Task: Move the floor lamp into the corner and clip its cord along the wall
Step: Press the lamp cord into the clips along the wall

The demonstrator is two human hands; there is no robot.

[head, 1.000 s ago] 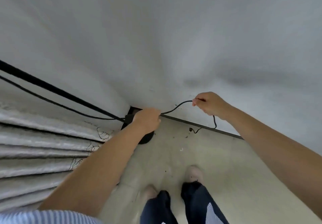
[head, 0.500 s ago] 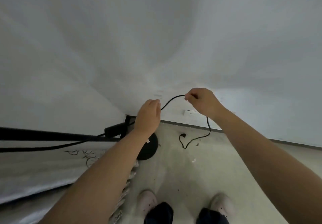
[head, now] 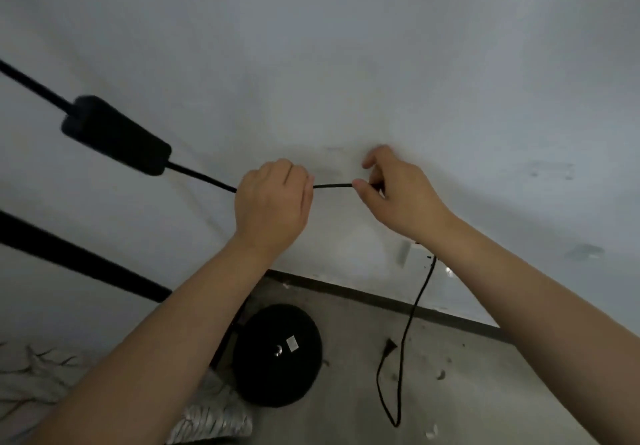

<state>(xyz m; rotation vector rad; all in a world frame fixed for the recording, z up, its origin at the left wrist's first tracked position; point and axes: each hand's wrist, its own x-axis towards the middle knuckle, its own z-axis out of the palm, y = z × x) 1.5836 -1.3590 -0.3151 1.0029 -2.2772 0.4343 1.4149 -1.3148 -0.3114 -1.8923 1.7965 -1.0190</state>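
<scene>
Since the earlier frame both hands have risen up the white wall (head: pixel 381 63) and drawn closer, and the inline switch (head: pixel 116 136) now shows large at the left. The left hand (head: pixel 273 202) closes its grip around the black cord (head: pixel 332 186); the right hand (head: pixel 398 195) pinches it just beside, a short taut span between them. Below, the lamp base (head: pixel 277 354) sits on the floor (head: pixel 485 392) by the wall, and the slack cord hangs down to a loop near its plug (head: pixel 389 346).

two hands (head: pixel 273 202), one cord (head: pixel 332 186), one lamp base (head: pixel 277 354), one inline switch (head: pixel 116 134).
</scene>
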